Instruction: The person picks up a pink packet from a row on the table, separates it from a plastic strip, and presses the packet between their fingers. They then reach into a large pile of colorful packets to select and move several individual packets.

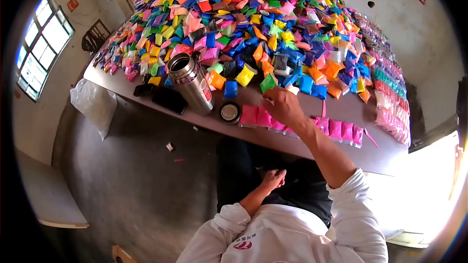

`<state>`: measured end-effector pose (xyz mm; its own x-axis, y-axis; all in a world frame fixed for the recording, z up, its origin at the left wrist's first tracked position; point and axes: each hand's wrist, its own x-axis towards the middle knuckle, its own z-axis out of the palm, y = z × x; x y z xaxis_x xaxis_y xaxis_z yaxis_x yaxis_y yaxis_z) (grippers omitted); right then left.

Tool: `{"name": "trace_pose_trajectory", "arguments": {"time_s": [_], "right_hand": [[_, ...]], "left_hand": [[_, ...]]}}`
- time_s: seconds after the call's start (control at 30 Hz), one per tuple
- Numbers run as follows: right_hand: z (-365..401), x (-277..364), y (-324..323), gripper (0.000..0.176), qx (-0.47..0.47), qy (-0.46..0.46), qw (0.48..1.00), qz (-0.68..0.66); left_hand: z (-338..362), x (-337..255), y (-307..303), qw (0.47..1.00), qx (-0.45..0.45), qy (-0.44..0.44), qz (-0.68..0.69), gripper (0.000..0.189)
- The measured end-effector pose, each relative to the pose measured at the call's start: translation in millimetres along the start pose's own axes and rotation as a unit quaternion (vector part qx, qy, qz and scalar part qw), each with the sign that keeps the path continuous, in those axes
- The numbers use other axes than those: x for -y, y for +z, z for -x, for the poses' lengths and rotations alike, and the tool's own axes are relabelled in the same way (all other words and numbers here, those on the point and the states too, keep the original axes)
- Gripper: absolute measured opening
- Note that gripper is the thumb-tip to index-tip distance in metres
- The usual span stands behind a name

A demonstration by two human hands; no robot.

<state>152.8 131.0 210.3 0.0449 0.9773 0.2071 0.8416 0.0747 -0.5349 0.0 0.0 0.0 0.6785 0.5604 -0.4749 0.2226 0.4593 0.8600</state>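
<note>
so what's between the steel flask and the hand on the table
In the head view: a round cap, a blue packet behind it, and the end of a row of pink packets, between flask and right hand.

One flask (192, 85), one lid (229, 112), hundreds of packets (253, 19)

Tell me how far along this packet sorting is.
Done: a row of pink packets lines the table edge, with more neat rows at the far right. In hand: the right hand reaches by a green packet; the left hand rests in the lap. Left: the big mixed heap.
</note>
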Motion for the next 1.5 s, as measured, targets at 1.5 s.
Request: {"name": "trace_pose_trajectory", "arguments": {"time_s": [1.5], "right_hand": [[-277,-7,31,0.042,-0.173,0.033,0.961,-0.214]], "left_hand": [[-18,-11,-25,0.983,-0.03,-0.09,0.159,0.04]]}}
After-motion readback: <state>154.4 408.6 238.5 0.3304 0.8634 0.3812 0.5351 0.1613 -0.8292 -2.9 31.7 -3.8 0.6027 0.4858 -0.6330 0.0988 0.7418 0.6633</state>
